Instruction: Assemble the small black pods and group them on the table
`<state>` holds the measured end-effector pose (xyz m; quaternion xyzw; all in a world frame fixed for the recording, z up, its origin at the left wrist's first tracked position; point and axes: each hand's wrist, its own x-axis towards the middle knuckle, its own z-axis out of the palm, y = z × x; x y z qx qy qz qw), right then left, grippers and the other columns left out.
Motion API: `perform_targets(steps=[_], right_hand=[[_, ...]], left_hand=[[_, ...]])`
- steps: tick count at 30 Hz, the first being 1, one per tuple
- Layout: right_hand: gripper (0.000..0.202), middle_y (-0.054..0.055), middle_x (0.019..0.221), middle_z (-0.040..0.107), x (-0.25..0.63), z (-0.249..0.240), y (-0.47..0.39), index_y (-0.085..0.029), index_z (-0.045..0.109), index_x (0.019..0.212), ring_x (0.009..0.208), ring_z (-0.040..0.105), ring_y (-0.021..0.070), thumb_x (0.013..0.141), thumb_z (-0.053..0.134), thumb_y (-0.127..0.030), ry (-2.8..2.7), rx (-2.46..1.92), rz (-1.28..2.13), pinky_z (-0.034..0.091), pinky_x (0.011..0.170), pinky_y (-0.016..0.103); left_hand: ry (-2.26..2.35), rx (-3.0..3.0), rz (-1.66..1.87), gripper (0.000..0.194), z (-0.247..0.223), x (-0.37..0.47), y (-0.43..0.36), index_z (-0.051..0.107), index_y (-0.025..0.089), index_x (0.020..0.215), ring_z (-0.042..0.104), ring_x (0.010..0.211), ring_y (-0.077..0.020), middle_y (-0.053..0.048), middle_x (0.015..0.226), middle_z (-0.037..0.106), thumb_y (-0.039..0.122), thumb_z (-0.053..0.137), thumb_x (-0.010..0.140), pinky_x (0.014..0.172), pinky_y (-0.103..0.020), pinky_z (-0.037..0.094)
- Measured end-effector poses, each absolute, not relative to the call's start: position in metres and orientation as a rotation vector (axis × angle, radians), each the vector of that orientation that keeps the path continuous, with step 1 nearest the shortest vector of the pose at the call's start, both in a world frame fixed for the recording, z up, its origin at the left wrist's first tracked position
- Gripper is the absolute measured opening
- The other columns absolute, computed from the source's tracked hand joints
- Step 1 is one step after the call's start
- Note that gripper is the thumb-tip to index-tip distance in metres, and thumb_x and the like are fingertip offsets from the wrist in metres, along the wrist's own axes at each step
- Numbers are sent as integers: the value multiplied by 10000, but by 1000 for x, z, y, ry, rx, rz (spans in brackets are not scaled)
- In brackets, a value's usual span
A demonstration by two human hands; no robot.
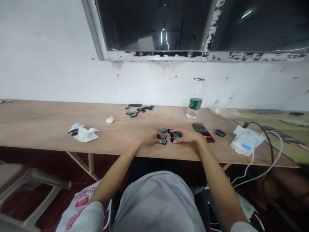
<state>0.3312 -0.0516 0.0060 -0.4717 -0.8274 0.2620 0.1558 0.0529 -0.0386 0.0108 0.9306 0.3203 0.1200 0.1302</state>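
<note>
Black and grey-green, small rounded-corner pieces lie in two short columns near the front edge of the desk [48, 120], the left column [163, 136] and the right column [176, 135] set apart by a narrow strip of bare wood. The left hand [152, 136] curls in from the outer side, its fingertips and thumb touching the left column; the right hand [187, 135] bends around the outer side of the right column, thumb at its lowest piece. Whether either hand truly grips a piece or merely rests against it, I cannot tell at this size.

The step in hand looks like handling or lining up these pieces, judging by the two facing columns. The next move seems to call for light, even finger pressure, as neighbours lie close enough to be nudged askew.

Just beyond the right hand lies a black slab-shaped phone [203, 132] with lit digits, then a small black oval object [220, 132]. Farther back stands a clear plastic bottle with a green label [195, 104]. Toward the wall, a loose cluster of similar dark pieces [142, 109] sits beside tiny whitish bits [151, 111]. Well left are a crumpled white tissue ball [109, 120] and a larger spread of white tissue [86, 134].
</note>
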Motion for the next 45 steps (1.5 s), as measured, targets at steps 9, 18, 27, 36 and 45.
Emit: perform_targets(steps=[9, 18, 27, 36, 45], right_hand=[[739, 80, 1515, 534, 333, 1, -47, -262, 612, 1402, 1382, 512, 314, 732, 826, -485, -2365, -1289, 733, 392, 1182, 464], [428, 64, 1415, 630, 332, -7, -39, -256, 679, 1318, 1313, 577, 292, 929, 609, -421, -2279, -1270, 677, 426, 1153, 469], [373, 93, 1418, 624, 335, -13, -32, -226, 693, 1286, 1330, 567, 284, 947, 573, -326, -2262, -1330, 588, 393, 1174, 470], [382, 84, 1361, 656, 334, -8, -37, -237, 670, 1289, 1265, 606, 245, 954, 504, -161, -2220, -1350, 526, 442, 1131, 455], [374, 86, 1300, 699, 333, -8, -37, -216, 717, 1215, 1216, 640, 251, 954, 469, -118, -2201, -1397, 459, 456, 1112, 436]], left_hand=[[986, 2753, 391, 290, -1, 61, -37, 729, 239, 1130, 665, 1108, -290, -77, 1239, 709, 413, 644, 914, 944, -366, 499], [1029, 2776, 402, 309, 1, 64, -44, 712, 231, 1165, 674, 1052, -297, -86, 1200, 710, 406, 629, 925, 905, -372, 505], [881, 2773, 429, 105, -1, 65, -39, 742, 221, 898, 658, 1070, -263, -65, 1147, 719, 294, 670, 878, 933, -353, 498], [937, 2671, 583, 269, 13, 55, -37, 735, 201, 936, 658, 1018, -259, -88, 1060, 731, 349, 513, 962, 939, -371, 500], [1366, 2489, 648, 288, 21, -18, 2, 710, 197, 901, 663, 929, -260, -89, 988, 745, 372, 482, 912, 895, -365, 521]])
